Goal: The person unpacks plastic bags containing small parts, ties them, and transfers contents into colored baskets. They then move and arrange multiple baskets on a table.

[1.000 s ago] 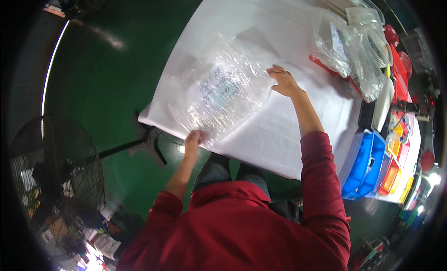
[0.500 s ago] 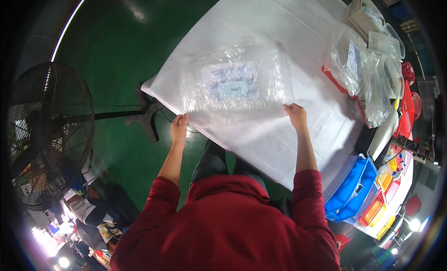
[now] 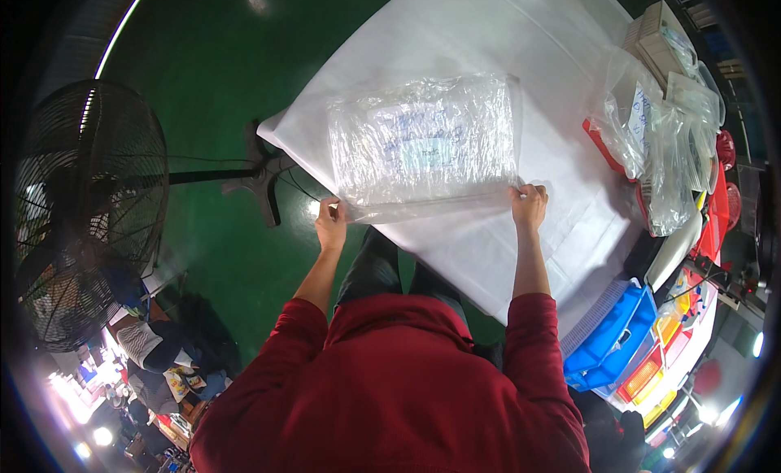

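Plastic (image 3: 427, 180), a clear crinkled bag, lies on the white-covered table (image 3: 464, 257) at the centre of the frame, straight above my two hands. Its long axis runs left to right, rising slightly toward the right, and its lower edge faces me. Neither hand is clearly nearer: my left hand (image 3: 330, 226) is closed to a pinch at the lower left corner, and my right hand (image 3: 530, 205) pinches the lower right corner, thumb against fingers. Inside the bag I see a white sheet (image 3: 399, 119) with blue handwriting and a pale green slip (image 3: 425, 153).

Containers crowd the right side of the frame. Toward the upper right, clear bags (image 3: 622, 119) rest over a red tray (image 3: 600, 148), one with a handwritten sheet inside. Above them, a pale box (image 3: 648, 38) has something light-coloured in it, too small to tell. Toward the lower right stands a blue basket (image 3: 602, 353); I cannot make out its contents. Beyond it is an orange bin (image 3: 643, 379).
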{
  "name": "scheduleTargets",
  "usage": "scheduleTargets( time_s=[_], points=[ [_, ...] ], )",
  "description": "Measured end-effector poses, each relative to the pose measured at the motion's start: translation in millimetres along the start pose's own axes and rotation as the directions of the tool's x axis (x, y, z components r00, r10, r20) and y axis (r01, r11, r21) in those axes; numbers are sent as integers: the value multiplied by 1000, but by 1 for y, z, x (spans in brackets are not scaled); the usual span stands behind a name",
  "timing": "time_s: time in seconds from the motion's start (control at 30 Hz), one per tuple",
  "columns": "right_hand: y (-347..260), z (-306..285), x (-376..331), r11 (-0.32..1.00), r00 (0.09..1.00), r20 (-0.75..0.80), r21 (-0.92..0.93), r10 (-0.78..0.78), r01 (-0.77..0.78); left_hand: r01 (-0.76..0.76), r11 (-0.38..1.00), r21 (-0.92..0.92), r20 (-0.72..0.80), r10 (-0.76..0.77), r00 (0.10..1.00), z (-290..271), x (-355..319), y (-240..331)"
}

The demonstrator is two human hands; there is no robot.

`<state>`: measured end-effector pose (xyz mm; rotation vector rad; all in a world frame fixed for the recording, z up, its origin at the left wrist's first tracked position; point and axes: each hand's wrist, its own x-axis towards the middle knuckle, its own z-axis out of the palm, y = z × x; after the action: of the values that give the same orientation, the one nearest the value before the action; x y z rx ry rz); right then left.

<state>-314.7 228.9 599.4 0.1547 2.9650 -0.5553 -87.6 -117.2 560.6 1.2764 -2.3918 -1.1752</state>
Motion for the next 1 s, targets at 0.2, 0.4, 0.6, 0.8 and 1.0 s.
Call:
scheduleTargets(
  time_s=[0.2, 0.4, 0.6, 0.8, 1.0],
  points=[
    [-39, -16, -11, 976, 927, -305, -57, -217, 210, -505, 816, 282, -219, 567, 794, -34, 11, 95],
    [-88, 25, 6, 895, 895, -133, -201, -427, 397, -647, 641, 412, 259, 599, 758, 40, 21, 140],
    [-36, 51, 10, 934, 941, -81, -178, -329, 311, -625, 655, 424, 398, 485, 779, 44, 3, 88],
    [-52, -3, -38, 971, 961, -266, 199, -73, 129, -699, 653, 293, 160, 687, 709, 31, 54, 137],
    [-60, 10, -126, 507, 603, 741, 413, 296, -756, -592, 775, 220, 570, 390, 723, 76, 161, 212]
  ],
)
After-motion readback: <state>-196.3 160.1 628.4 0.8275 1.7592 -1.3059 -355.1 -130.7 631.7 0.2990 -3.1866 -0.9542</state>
